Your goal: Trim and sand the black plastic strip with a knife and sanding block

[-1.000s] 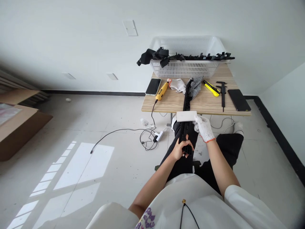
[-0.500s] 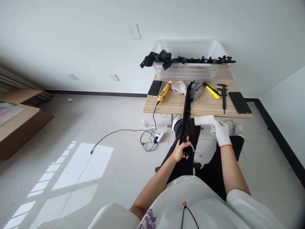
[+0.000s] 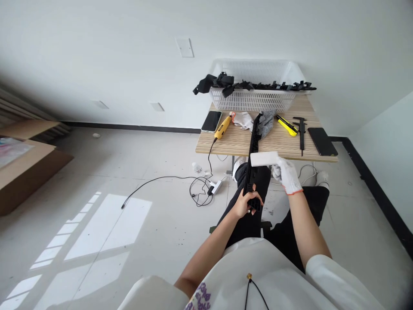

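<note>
One black strip [image 3: 251, 172] runs away from you, its near end above your left thigh [image 3: 238, 226], its far end over the table [image 3: 232, 147] beside the grey cloth [image 3: 266, 122]; whether it rests there, you cannot tell. Your bare left hand [image 3: 244, 204] has its fingers wrapped around the near end, much as a second ago. Your gloved right hand [image 3: 288, 175] has its fingers clamped on the right end of one white block [image 3: 263, 159]. Half a second ago that block was off to the strip's right; now its left end overlaps the strip, though contact is unclear. The block seems to be the moving piece, the strip the steadied one.

Around the strip on the table: one spare glove [image 3: 242, 120], one yellow tool [image 3: 223, 128], one knife [image 3: 287, 125], one caliper [image 3: 302, 131], and two phones, a left phone [image 3: 211, 121] and a right phone [image 3: 322, 141]. Behind stands one basket [image 3: 251, 102], with black pieces [image 3: 227, 80] across its front rim, too tangled to count. One bottle [image 3: 196, 168] is on the floor; three plates [image 3: 185, 48] are on the wall.
</note>
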`<action>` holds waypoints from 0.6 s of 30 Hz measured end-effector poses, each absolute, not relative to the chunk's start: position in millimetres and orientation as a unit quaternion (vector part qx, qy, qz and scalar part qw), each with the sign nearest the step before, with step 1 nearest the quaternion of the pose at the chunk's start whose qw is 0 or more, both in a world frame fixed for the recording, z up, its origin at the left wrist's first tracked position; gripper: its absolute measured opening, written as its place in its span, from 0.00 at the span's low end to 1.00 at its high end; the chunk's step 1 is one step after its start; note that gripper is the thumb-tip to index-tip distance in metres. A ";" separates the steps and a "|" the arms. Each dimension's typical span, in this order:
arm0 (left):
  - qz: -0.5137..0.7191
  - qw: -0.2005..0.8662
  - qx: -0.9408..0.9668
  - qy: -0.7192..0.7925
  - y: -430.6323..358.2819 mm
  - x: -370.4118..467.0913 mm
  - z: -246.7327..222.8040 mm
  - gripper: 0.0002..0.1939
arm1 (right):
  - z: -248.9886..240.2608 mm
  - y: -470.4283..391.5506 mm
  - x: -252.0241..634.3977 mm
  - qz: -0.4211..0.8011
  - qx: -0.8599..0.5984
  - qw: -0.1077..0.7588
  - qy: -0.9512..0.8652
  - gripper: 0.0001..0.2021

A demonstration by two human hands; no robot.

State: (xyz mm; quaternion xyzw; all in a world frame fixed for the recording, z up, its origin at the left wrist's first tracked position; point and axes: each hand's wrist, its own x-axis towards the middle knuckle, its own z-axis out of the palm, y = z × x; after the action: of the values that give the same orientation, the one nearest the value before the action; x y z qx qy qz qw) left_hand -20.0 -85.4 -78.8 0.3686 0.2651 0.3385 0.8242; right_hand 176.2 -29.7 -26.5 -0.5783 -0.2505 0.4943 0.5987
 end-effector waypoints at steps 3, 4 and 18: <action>0.337 0.826 0.369 0.260 -85.2 -20.1 -80.3 0.19 | -27.1 -18.0 153.0 0.518 -0.580 0.566 -0.274 0.25; 0.337 0.826 0.369 0.259 -85.3 -20.3 -80.5 0.18 | -26.7 -15.6 147.2 0.521 -0.582 0.557 -0.281 0.24; 0.339 0.832 0.355 0.259 -85.7 -21.1 -77.7 0.18 | -34.2 -38.6 198.2 0.440 -0.640 0.583 -0.240 0.20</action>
State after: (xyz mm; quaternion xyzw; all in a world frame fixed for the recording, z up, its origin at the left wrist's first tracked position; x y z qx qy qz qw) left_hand -21.1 -85.7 -77.7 0.3555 0.2591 0.3391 0.8316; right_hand 198.2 -38.6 -34.2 -0.6397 -0.2395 0.4396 0.5832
